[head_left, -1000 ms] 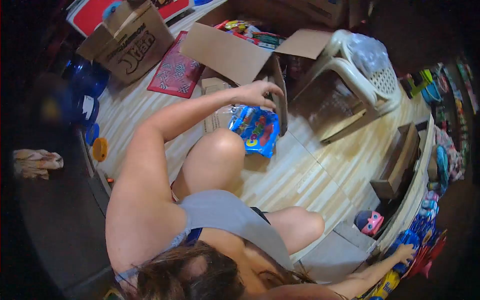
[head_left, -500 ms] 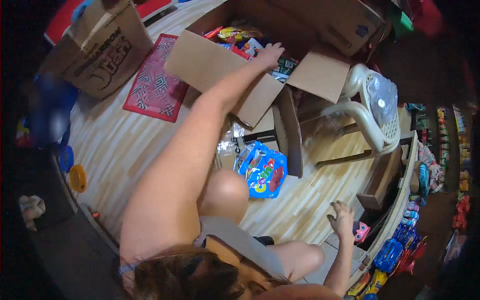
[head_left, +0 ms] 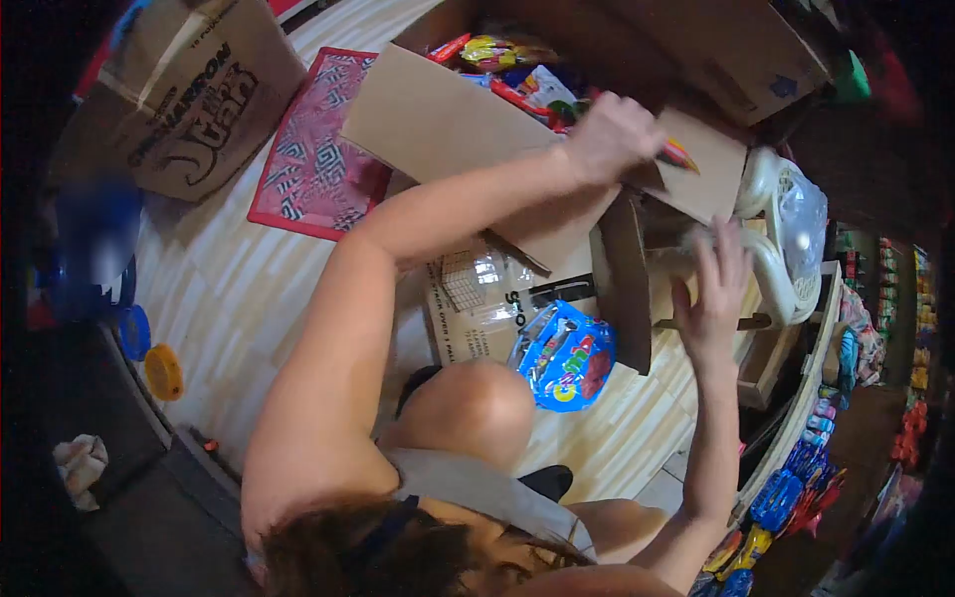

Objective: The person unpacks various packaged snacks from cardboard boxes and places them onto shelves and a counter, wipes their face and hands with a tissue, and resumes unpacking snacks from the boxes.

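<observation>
My left hand (head_left: 615, 137) is closed at the open flaps of a large cardboard box (head_left: 418, 114). From its far side sticks the end of a small red and orange packet (head_left: 679, 155); the rest is covered by my fingers. My right hand (head_left: 718, 289) is raised, open and holding nothing, its fingers spread in front of a cream plastic chair (head_left: 781, 274). Colourful snack packets (head_left: 505, 50) lie inside the box. A blue candy bag (head_left: 569, 360) rests below, against a flatter taped carton (head_left: 468, 323).
A tall brown carton (head_left: 214, 109) stands at the left beside a red patterned mat (head_left: 318, 159). A clear plastic bag (head_left: 804, 224) lies on the chair. Hanging snack packs (head_left: 776, 497) line the shelf at right. A yellow lid (head_left: 163, 372) is on the floor at left.
My left hand has come out of the box, moved right and closed on a small packet. My right hand has risen from near the floor to beside the chair. The view has shifted slightly.
</observation>
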Motion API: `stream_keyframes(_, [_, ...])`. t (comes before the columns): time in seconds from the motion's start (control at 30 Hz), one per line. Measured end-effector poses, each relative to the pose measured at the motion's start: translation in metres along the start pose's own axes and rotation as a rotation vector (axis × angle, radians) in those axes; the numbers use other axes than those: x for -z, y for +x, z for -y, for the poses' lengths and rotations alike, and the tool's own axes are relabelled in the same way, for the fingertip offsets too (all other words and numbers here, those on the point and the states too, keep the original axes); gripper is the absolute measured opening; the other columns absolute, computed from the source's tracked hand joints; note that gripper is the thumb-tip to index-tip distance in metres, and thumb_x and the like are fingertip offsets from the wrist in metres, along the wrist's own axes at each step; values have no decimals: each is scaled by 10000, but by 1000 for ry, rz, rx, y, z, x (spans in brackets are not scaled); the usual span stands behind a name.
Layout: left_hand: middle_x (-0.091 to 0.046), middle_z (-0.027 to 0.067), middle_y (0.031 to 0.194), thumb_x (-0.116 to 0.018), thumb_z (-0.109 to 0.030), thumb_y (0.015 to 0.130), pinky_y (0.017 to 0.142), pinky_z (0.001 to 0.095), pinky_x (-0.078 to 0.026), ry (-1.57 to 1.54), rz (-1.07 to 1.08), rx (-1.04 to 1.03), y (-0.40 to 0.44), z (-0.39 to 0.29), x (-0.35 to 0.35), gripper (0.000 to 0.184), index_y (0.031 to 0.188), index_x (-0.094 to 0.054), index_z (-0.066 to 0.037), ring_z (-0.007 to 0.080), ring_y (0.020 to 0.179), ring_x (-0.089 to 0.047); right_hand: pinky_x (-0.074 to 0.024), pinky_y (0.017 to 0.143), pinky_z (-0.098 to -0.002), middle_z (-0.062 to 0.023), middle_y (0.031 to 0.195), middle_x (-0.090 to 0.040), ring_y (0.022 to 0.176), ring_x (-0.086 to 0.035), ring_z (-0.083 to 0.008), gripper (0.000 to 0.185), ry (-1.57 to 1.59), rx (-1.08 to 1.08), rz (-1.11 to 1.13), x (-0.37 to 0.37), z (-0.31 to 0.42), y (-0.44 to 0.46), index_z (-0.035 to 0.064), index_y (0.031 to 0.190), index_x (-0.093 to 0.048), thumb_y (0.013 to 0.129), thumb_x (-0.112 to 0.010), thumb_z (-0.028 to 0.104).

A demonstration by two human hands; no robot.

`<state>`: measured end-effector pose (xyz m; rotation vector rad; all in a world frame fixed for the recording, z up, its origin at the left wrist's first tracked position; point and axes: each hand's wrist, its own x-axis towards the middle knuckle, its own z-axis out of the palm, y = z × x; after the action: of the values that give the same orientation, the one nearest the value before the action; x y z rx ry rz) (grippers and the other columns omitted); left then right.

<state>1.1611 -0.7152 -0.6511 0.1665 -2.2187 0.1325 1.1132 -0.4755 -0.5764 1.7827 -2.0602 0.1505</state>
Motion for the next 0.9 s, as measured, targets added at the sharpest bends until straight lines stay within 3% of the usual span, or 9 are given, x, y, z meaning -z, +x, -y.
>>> stream_keyframes(0.07, [-533, 5, 702, -579, -193, 681, 607, 332, -412, -34, -56, -153, 4, -17, 42, 101, 756, -545, -135, 177, 695, -547, -391, 909, -486, -182, 1190, -541, 1121, -496, -379, 706, -227, 22, -124, 7, 19, 49, 92, 1321, -401, 674, -685, 89])
stream_keyframes(0.23, [-591, 68, 953, -645, -195, 647, 746, 383, -429, -385, -106, -256, 1, 19, 68, 337, 971, -583, -129, 237, 901, -575, -471, 692, -465, -191, 922, -626, 836, -597, -397, 705, 294, -204, 76, -7, 26, 79, 117, 1342, -373, 709, -684, 137])
stream_keyframes(0.33, [-508, 150, 1204, -742, -271, 615, 935, 453, -381, -588, -29, 40, -19, 80, 24, 634, 1169, -505, -77, 340, 1150, -467, -496, 733, -408, -188, 987, -628, 892, -621, -353, 640, 257, -227, 105, 3, 21, 55, 108, 1307, -426, 717, -668, 58])
stream_keyframes(0.47, [-513, 181, 1259, -669, -290, 733, 974, 404, -397, -389, 893, 609, -57, 134, -62, 603, 1263, -488, -66, 327, 1152, -498, -476, 864, -334, -145, 1106, -621, 1037, -607, -216, 598, 442, -427, 35, 45, 12, 4, 62, 1260, -482, 698, -664, -28])
stream_keyframes(0.53, [-560, 163, 1193, -597, -281, 780, 925, 407, -419, -363, 1060, 542, -55, 146, -83, 466, 1194, -533, -78, 295, 1080, -545, -457, 888, -314, -134, 1117, -620, 1045, -588, -171, 603, 565, -521, -9, 66, 6, -21, 37, 1264, -473, 698, -667, -31])
stream_keyframes(0.7, [-633, 179, 1064, -477, -313, 862, 892, 424, -442, -173, 826, 479, -72, 162, -104, 354, 1013, -653, -46, 301, 1030, -594, -415, 917, -273, -98, 1116, -606, 1040, -546, -133, 561, 456, -730, -172, 115, -29, -93, 4, 1245, -475, 721, -675, 2])
stream_keyframes(0.73, [-632, 184, 1057, -524, -341, 835, 883, 438, -452, 18, 1121, 258, -49, 156, -90, 355, 1013, -657, -64, 317, 1018, -600, -423, 901, -268, -101, 1113, -606, 1013, -552, -128, 563, 545, -843, -246, 124, -35, -108, -3, 1229, -483, 704, -686, 6])
stream_keyframes(0.83, [-650, 156, 956, -578, -304, 758, 819, 457, -464, 186, 656, 141, -51, 137, -42, 305, 966, -648, -91, 343, 943, -609, -452, 839, -278, -86, 1045, -631, 951, -581, -142, 588, 285, -951, -294, 132, -81, -171, -9, 1220, -485, 674, -702, 16])
stream_keyframes(0.9, [-639, 157, 971, -655, -142, 711, 815, 409, -467, -163, 342, 337, -54, 122, -22, 282, 981, -616, -69, 325, 937, -604, -471, 794, -316, -120, 988, -652, 909, -624, -209, 600, 258, -912, -410, 129, -119, -223, 26, 1209, -499, 656, -722, 93])
